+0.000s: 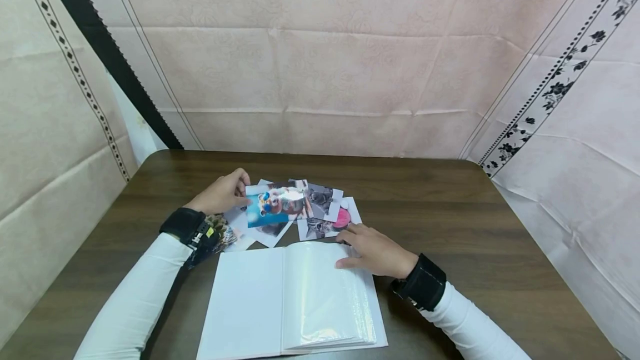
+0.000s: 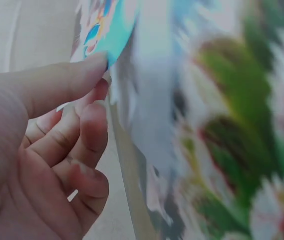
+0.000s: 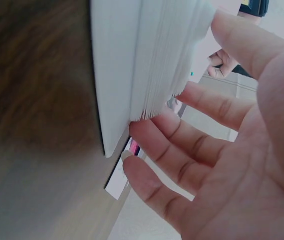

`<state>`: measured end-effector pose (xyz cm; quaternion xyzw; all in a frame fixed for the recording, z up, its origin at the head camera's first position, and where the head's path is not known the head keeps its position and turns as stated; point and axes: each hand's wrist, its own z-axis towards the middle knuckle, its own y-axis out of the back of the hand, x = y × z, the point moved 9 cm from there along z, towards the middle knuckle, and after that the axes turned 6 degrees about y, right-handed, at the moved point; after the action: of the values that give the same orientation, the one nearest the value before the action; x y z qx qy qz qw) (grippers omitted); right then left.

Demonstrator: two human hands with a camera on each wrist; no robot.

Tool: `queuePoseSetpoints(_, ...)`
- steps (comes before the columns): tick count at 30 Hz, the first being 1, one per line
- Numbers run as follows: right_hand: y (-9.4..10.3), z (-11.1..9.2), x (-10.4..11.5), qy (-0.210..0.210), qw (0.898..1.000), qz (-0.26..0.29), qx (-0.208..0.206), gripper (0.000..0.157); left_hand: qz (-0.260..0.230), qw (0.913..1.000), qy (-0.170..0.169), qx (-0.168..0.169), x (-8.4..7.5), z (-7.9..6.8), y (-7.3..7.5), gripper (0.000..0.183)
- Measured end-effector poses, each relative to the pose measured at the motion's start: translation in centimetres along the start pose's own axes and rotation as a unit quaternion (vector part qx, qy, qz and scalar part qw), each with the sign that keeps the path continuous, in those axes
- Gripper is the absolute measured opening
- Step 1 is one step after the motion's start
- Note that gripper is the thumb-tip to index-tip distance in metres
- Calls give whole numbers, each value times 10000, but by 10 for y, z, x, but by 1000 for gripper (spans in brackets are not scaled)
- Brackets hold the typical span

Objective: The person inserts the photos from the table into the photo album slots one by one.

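Observation:
My left hand (image 1: pixel 222 193) pinches a photo print (image 1: pixel 280 204) by its left edge, between thumb and fingers. The print shows a colourful, cartoon-like animal on blue and is raised over other prints. Up close in the left wrist view, the thumb lies on the print's blue corner (image 2: pixel 117 47). A white photo album (image 1: pixel 250 299) lies spread on the table, with clear plastic sleeves (image 1: pixel 325 299) on its right side. My right hand (image 1: pixel 377 251) is at the album's upper right corner, thumb on the top sleeve, relaxed fingers touching the edges of the page stack (image 3: pixel 156 75).
Several loose prints lie overlapping beyond the album, among them cat pictures (image 1: pixel 320 199) and one with a pink disc (image 1: pixel 342 218). A flowery print (image 1: pixel 220 229) lies under the left wrist. The wooden table (image 1: pixel 450 199) ends at hanging cloth (image 1: pixel 350 71).

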<state>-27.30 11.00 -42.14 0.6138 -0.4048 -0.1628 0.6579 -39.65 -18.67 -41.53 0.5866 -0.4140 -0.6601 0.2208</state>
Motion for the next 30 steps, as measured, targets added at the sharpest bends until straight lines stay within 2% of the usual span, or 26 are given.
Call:
queuePoseSetpoints(5, 2, 1, 5, 241, 9997, 15, -83, 63, -406, 9990, -118, -148, -7, -1, 6, 35)
queuePoseSetpoints(9, 2, 1, 8, 354, 9993, 22, -107, 60, -401, 9989, 33, -236, -5, -5, 10, 17)
queuePoseSetpoints(11, 2, 1, 9, 382, 9992, -6, -134, 60, -420, 9987, 132, -266, -3, -8, 12, 14)
queuePoseSetpoints(18, 2, 1, 10, 444, 9988, -11, -187, 58, -770, 9968, 125, -150, 1, -13, 12, 20)
queuePoseSetpoints(23, 2, 1, 11, 482, 9986, -43, -195, 58, -1164, 9925, 364, -79, 11, -15, 11, 25)
queuePoseSetpoints(30, 4, 1, 14, 549, 9982, -41, -219, 58, -1367, 9889, 569, -150, 16, -17, 8, 31)
